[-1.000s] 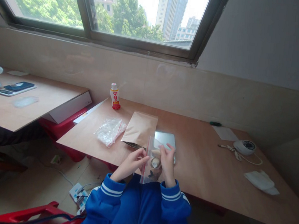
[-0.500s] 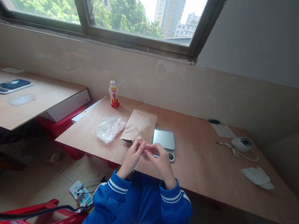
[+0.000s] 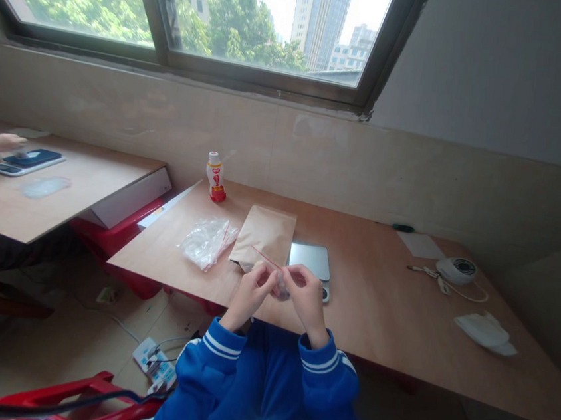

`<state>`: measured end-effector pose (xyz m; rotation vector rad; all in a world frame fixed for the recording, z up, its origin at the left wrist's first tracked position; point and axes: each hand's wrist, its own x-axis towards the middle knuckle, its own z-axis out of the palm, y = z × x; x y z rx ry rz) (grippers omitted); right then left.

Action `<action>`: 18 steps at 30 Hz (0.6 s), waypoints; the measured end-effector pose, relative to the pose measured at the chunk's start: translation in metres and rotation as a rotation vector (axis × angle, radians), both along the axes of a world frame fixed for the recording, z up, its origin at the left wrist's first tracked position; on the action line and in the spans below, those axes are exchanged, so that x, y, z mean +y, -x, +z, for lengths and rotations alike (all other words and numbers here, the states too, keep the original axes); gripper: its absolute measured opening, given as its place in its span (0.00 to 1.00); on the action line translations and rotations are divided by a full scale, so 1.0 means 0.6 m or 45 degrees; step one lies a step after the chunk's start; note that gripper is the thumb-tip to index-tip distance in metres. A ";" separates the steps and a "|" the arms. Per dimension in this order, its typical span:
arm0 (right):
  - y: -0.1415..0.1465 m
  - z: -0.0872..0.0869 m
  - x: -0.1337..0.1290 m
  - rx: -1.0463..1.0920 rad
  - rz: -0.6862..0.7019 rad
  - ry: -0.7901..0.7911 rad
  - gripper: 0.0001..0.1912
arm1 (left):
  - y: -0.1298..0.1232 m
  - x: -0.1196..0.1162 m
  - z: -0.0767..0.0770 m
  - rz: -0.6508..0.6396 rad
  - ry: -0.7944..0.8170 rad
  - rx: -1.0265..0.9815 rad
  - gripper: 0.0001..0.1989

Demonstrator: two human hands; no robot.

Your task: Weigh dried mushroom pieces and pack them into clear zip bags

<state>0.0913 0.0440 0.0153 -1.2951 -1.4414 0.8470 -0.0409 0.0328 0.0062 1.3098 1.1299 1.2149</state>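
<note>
Straight ahead of the fingers point(image 3: 252, 287), past the wooden desk point(image 3: 399, 316), a dark-framed window point(image 3: 255, 74) lets in pale daylight, with trees and tower blocks outside. A beige panelled wall point(image 3: 366, 159) runs beneath it, and a grey wall point(image 3: 495, 72) rises further right. Left of the fingers stands a second desk point(image 3: 60, 207) above a red stool point(image 3: 107, 238), with a tiled floor point(image 3: 46, 339) below.
</note>
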 end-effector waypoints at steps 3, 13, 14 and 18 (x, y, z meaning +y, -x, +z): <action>-0.005 0.012 0.033 -0.028 -0.270 -0.124 0.14 | 0.000 -0.014 0.013 -0.045 -0.010 0.006 0.17; -0.007 0.087 0.086 0.436 0.038 -0.068 0.16 | 0.029 -0.002 -0.045 -0.034 0.245 -0.633 0.15; 0.001 0.085 0.085 0.465 0.088 -0.039 0.16 | 0.030 0.001 -0.058 -0.015 0.274 -0.735 0.16; 0.029 0.067 0.085 0.476 0.308 0.106 0.19 | 0.034 0.002 -0.087 -0.123 0.281 -1.127 0.22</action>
